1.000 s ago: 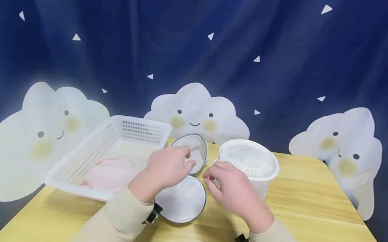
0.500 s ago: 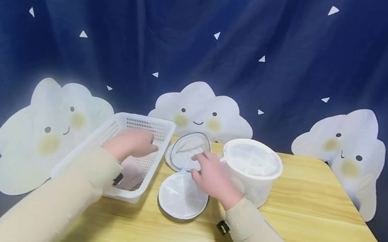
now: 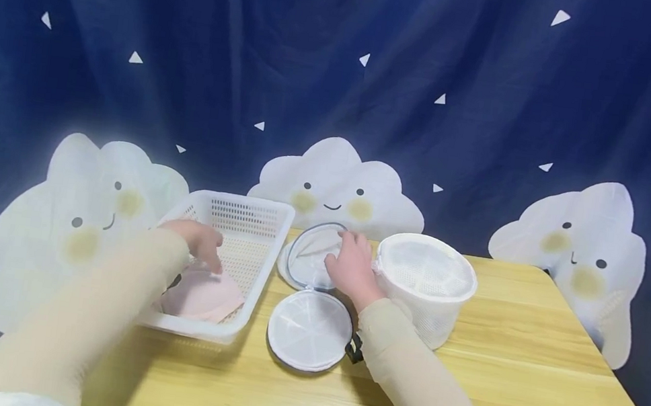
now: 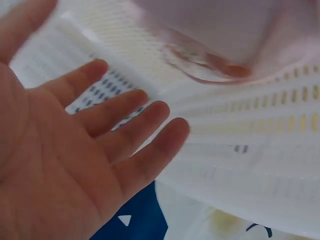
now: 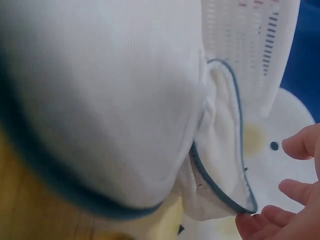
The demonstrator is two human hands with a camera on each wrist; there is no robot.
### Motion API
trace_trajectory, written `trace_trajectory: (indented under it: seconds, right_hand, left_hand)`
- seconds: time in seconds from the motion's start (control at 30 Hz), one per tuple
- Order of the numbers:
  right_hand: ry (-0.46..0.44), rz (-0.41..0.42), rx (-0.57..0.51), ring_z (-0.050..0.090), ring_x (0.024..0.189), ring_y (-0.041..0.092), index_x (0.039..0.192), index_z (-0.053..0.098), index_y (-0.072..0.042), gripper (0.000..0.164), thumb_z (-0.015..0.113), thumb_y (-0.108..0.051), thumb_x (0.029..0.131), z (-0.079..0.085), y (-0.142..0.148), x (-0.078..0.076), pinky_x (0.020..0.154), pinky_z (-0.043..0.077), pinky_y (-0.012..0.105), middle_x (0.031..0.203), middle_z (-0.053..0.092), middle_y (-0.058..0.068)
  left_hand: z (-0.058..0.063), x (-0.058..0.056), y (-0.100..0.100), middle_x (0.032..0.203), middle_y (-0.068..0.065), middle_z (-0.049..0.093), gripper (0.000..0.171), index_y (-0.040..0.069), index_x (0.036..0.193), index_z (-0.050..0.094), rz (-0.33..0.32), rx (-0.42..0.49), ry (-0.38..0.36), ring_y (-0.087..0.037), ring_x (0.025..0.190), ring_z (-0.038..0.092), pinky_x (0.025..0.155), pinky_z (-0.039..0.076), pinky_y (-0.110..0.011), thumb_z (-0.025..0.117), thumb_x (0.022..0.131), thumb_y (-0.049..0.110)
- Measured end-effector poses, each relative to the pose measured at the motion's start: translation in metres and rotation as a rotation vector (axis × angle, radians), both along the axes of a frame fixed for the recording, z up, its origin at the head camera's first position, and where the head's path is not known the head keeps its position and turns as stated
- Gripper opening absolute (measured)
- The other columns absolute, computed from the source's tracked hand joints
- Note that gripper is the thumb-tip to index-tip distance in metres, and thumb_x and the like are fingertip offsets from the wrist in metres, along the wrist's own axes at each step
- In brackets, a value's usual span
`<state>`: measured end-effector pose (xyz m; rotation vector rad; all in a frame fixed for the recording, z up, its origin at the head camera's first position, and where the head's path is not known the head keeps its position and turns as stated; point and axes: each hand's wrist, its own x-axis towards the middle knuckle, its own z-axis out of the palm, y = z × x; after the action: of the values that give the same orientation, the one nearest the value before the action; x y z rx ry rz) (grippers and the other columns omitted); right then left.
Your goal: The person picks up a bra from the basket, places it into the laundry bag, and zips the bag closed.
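My left hand (image 3: 201, 242) reaches into the white perforated plastic basket (image 3: 270, 277), fingers spread and holding nothing. Just below it lies a pale pink garment (image 3: 204, 293), smooth and rounded, also filling the top of the left wrist view (image 4: 215, 30). A white zip-up laundry wash bag (image 3: 310, 330) with dark blue-grey piping lies opened out, its two round halves joined at the middle. At the raised far half (image 3: 309, 258) is my right hand (image 3: 351, 264). Its fingertips (image 5: 245, 222) touch the piped rim of the bag, while the thumb stays apart.
A white mesh tub-shaped laundry bag (image 3: 424, 290) stands upright just right of my right hand. Everything sits on a light wooden table (image 3: 522, 390). Behind hangs a dark blue curtain (image 3: 397, 117) with cloud faces.
My left hand has gone from the wash bag leftward into the basket and down to the pink garment. My right hand has moved from near the mesh tub to the wash bag's far rim.
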<state>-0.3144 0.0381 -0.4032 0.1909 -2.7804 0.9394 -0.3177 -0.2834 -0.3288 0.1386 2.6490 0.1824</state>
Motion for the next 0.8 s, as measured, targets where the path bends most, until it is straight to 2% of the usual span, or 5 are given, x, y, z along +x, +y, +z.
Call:
trace_trajectory:
  seconds: [0.17,0.27,0.47,0.63,0.8]
  right_hand:
    - [-0.064,-0.034,-0.048,0.034,0.137,0.039,0.15,0.04,-0.002,0.067,0.059,-0.018,0.088,-0.004,-0.001,-0.013,0.113,0.03,0.049,0.146,0.038,0.02]
    - [-0.094,-0.068,-0.067,0.035,0.137,0.039,0.151,0.038,-0.002,0.067,0.058,-0.018,0.089,-0.009,0.0,-0.019,0.113,0.03,0.049,0.148,0.037,0.02]
    - [-0.117,-0.109,-0.095,0.038,0.136,0.042,0.15,0.038,0.0,0.063,0.055,-0.012,0.09,-0.012,0.001,-0.03,0.114,0.03,0.049,0.148,0.038,0.023]
    - [-0.153,-0.121,-0.088,0.04,0.136,0.041,0.15,0.038,0.0,0.059,0.051,-0.007,0.094,-0.015,0.001,-0.034,0.114,0.031,0.047,0.148,0.041,0.024]
    - [-0.182,-0.11,-0.088,0.049,0.131,0.038,0.15,0.038,0.0,0.056,0.048,-0.003,0.095,-0.016,0.004,-0.035,0.109,0.039,0.046,0.144,0.049,0.024]
  left_hand:
    - [-0.009,0.012,-0.003,0.158,-0.024,0.031,0.116,0.017,0.151,0.049,0.23,0.117,-0.054,-0.051,0.143,0.026,0.107,0.033,-0.063,0.099,0.048,0.035]
    - [-0.014,0.01,-0.003,0.16,-0.025,0.027,0.12,0.018,0.152,0.047,0.242,0.107,-0.089,-0.052,0.143,0.024,0.103,0.037,-0.064,0.099,0.044,0.03]
    - [-0.018,0.015,0.003,0.155,-0.029,0.033,0.119,0.017,0.15,0.049,0.147,-0.004,-0.051,-0.054,0.136,0.036,0.098,0.042,-0.064,0.099,0.043,0.031]
    - [-0.014,0.032,0.016,0.148,-0.025,0.046,0.098,0.01,0.14,0.059,0.196,0.052,0.019,-0.048,0.126,0.05,0.092,0.05,-0.057,0.094,0.049,0.013]
    - [-0.006,0.046,0.028,0.106,-0.018,0.067,0.056,0.006,0.112,0.073,0.248,0.09,0.044,-0.035,0.09,0.064,0.066,0.057,-0.047,0.085,0.057,0.0]
